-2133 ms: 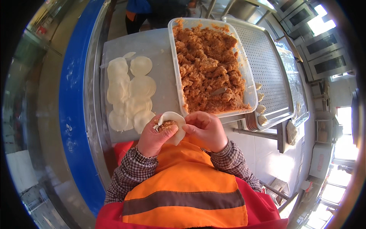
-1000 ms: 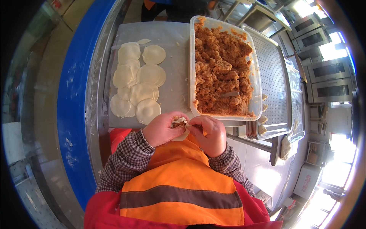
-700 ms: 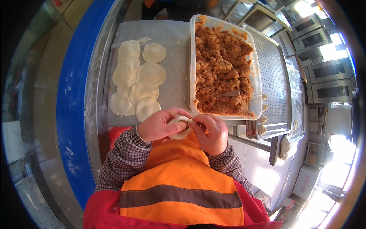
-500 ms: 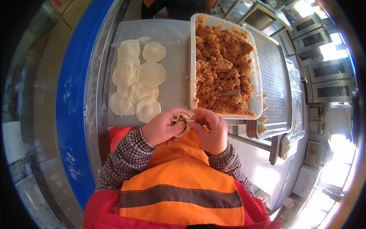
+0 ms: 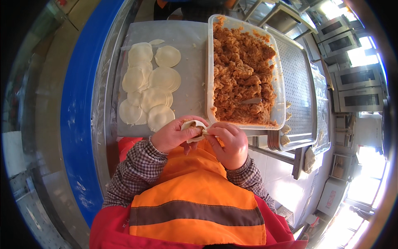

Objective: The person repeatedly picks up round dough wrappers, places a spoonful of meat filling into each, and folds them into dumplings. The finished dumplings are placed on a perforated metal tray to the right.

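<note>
Cupped in my left hand (image 5: 171,135) is a round dough wrapper with brown meat filling, a partly folded dumpling (image 5: 193,126). The left thumb presses on the filling. My right hand (image 5: 229,143) pinches the wrapper's right edge between thumb and fingertips, where the dough is gathered. Both hands are just above the table's near edge, in front of the orange apron. Overlapping round dough wrappers (image 5: 155,97) lie in stacks on the table to the left. Right of them stands a clear plastic tub (image 5: 210,74) of brown minced filling (image 5: 240,70), with a spoon-like metal tool (image 5: 251,101) stuck in it.
A stack of perforated metal trays (image 5: 296,83) lies right of the tub, with several finished dumplings (image 5: 285,129) along its left edge. A blue rim (image 5: 78,124) borders the left side. Part of another person (image 5: 195,10) shows beyond the table's far edge.
My right fingers have drawn slightly down and apart from the wrapper's middle, now pinching its right edge. The dumpling has shifted a little left and opened more to view.
</note>
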Demonstrator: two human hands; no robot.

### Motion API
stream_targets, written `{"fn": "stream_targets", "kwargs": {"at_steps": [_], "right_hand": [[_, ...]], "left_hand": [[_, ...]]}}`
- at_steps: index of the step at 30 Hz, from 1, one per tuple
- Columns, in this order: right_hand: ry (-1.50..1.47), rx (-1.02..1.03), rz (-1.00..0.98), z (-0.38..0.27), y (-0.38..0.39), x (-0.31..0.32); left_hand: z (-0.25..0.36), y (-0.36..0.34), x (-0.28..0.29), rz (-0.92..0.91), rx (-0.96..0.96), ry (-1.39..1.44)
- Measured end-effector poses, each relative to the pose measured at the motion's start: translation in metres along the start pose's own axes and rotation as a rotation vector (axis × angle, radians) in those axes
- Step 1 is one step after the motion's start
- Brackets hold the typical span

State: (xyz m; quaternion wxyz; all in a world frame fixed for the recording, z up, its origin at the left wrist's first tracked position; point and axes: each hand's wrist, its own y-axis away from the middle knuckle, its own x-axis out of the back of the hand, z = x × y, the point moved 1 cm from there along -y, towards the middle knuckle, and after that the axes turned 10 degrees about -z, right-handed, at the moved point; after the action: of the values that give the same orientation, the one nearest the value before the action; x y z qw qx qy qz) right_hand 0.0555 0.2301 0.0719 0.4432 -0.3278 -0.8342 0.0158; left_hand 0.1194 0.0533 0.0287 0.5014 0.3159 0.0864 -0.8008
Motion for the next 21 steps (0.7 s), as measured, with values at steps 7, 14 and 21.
{"fn": "stream_targets", "kwargs": {"at_steps": [7,14,21], "right_hand": [[-0.185,-0.312,-0.089,-0.005,-0.001,-0.001],[-0.183,-0.308,-0.060,-0.011,-0.002,-0.006],[-0.281,-0.387,-0.007,-0.001,0.005,-0.009]], "left_hand": [[-0.001,0.002,-0.011,0.085,0.079,-0.339],[0.005,0.001,-0.009,0.020,0.081,-0.467],[0.000,0.001,-0.004,0.032,-0.086,0.190]]}}
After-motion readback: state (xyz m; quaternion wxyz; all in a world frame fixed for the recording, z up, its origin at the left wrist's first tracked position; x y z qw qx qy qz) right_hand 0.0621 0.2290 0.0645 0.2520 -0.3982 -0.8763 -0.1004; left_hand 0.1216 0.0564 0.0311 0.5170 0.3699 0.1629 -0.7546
